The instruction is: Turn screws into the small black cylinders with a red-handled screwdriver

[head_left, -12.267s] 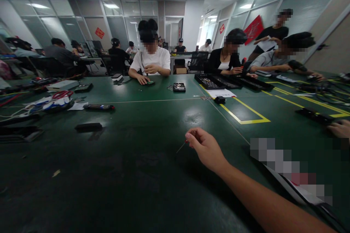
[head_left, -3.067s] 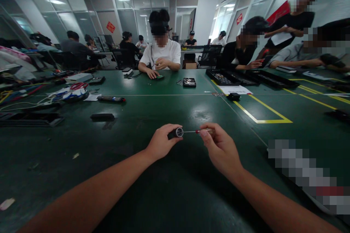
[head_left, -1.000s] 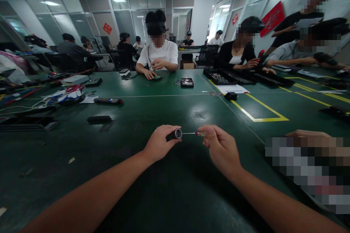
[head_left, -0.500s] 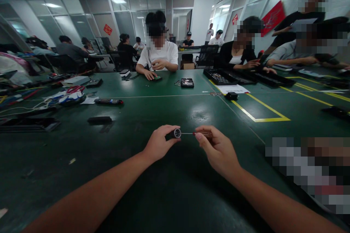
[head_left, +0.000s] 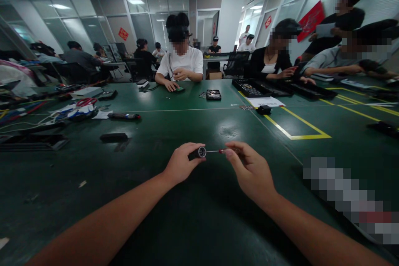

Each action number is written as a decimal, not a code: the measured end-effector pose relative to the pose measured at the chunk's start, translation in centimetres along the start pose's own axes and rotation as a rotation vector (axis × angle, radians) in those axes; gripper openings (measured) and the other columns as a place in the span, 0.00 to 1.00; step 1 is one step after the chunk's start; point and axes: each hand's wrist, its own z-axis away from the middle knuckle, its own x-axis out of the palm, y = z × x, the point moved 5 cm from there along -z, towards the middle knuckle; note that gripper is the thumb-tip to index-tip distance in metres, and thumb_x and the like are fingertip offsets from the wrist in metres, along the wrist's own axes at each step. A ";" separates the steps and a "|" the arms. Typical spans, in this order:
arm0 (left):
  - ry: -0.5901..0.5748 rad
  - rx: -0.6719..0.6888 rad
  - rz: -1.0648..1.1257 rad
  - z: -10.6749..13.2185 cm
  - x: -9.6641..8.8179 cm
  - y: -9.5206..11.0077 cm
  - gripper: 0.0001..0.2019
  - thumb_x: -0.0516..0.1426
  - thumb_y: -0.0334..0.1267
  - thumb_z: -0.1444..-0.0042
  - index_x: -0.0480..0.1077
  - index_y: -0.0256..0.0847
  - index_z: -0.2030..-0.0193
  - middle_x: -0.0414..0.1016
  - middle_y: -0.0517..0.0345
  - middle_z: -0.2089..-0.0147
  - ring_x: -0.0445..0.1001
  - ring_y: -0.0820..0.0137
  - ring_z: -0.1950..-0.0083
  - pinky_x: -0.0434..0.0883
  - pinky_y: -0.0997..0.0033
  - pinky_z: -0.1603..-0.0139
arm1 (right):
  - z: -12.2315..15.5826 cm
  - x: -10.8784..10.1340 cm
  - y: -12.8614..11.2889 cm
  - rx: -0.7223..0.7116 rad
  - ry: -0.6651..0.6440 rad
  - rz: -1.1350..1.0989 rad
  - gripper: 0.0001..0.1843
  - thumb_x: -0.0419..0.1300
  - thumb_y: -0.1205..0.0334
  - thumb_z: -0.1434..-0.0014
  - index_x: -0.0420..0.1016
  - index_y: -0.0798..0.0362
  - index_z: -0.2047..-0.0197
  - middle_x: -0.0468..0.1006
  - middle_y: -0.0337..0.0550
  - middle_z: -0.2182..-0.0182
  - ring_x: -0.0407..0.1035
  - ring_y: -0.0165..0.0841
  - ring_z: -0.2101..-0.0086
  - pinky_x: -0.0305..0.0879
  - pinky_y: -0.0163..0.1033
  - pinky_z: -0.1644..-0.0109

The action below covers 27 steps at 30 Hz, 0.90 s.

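Note:
My left hand (head_left: 182, 163) is closed around a small black cylinder (head_left: 198, 153) with a round silver end face, held just above the green table (head_left: 174, 124). My right hand (head_left: 249, 170) pinches a thin screwdriver (head_left: 215, 151) with a red collar by its handle. The slim metal shaft points left and its tip meets the cylinder's silver face. Both hands sit at the middle of the view, close together, with my forearms stretching in from the bottom.
A black bar (head_left: 113, 136) and a dark pen-shaped tool (head_left: 124, 116) lie to the left, with cables and red scissors (head_left: 84, 102) beyond. Black trays (head_left: 255, 88) and a yellow taped rectangle (head_left: 296, 126) are at the right. Several people sit across the table.
My right hand shifted slightly with the screwdriver while the tip stays at the cylinder. A co-worker's hand that showed at the right edge one second ago is gone.

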 end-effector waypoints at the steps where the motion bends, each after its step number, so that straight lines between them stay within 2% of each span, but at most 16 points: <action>1: -0.005 0.003 -0.003 0.0 0.0 0.1 0.19 0.65 0.35 0.42 0.74 0.46 0.44 0.78 0.54 0.47 0.75 0.61 0.45 0.70 0.56 0.41 | 0.0 0.1 0.1 0.007 -0.021 -0.005 0.13 0.59 0.52 0.35 0.76 0.49 0.53 0.82 0.43 0.67 0.76 0.37 0.68 0.69 0.40 0.67; 5: -0.010 0.009 -0.011 -0.1 0.1 0.2 0.19 0.66 0.34 0.43 0.75 0.46 0.44 0.78 0.55 0.47 0.75 0.62 0.45 0.70 0.57 0.41 | 0.1 0.3 0.1 -0.004 -0.087 -0.057 0.13 0.61 0.49 0.37 0.77 0.48 0.56 0.81 0.40 0.70 0.75 0.35 0.72 0.67 0.38 0.70; 9: -0.011 0.009 -0.005 -0.1 0.2 0.0 0.20 0.66 0.34 0.44 0.74 0.45 0.44 0.78 0.55 0.47 0.75 0.62 0.45 0.70 0.57 0.41 | 0.1 0.3 -0.4 -0.071 -0.075 -0.030 0.18 0.53 0.49 0.31 0.80 0.48 0.64 0.78 0.39 0.75 0.72 0.34 0.75 0.65 0.39 0.70; 11: -0.010 0.011 -0.005 -0.1 0.1 0.0 0.20 0.66 0.34 0.44 0.74 0.46 0.44 0.78 0.55 0.47 0.75 0.62 0.45 0.70 0.57 0.41 | 0.1 0.2 -0.4 -0.059 -0.050 0.016 0.17 0.52 0.51 0.31 0.80 0.48 0.61 0.79 0.40 0.74 0.73 0.34 0.74 0.65 0.39 0.70; 15: -0.006 -0.014 -0.010 -0.1 0.0 0.1 0.20 0.66 0.33 0.44 0.75 0.45 0.44 0.78 0.54 0.47 0.75 0.62 0.45 0.70 0.57 0.41 | 0.1 0.0 0.0 -0.005 0.017 0.018 0.13 0.58 0.52 0.34 0.76 0.50 0.52 0.81 0.43 0.69 0.75 0.36 0.70 0.66 0.38 0.71; 19: 0.000 -0.008 -0.009 -0.2 0.0 0.0 0.20 0.66 0.33 0.44 0.75 0.45 0.45 0.78 0.54 0.47 0.76 0.62 0.45 0.70 0.57 0.41 | 0.1 0.2 0.2 0.000 -0.018 -0.020 0.13 0.58 0.51 0.34 0.76 0.49 0.54 0.82 0.44 0.66 0.76 0.37 0.68 0.70 0.41 0.66; 23: 0.001 0.011 -0.006 -0.2 0.2 -0.1 0.19 0.66 0.34 0.44 0.75 0.46 0.44 0.78 0.55 0.47 0.75 0.62 0.45 0.70 0.57 0.41 | 0.3 0.4 0.1 0.009 -0.085 -0.062 0.13 0.58 0.52 0.33 0.75 0.49 0.51 0.80 0.41 0.69 0.74 0.35 0.71 0.68 0.39 0.69; 27: -0.009 0.018 -0.001 -0.1 0.3 -0.2 0.19 0.66 0.35 0.43 0.74 0.46 0.44 0.78 0.56 0.47 0.75 0.63 0.45 0.70 0.59 0.42 | 0.4 0.5 -0.4 -0.058 -0.105 -0.091 0.13 0.57 0.51 0.33 0.78 0.48 0.56 0.80 0.41 0.70 0.74 0.35 0.71 0.67 0.39 0.69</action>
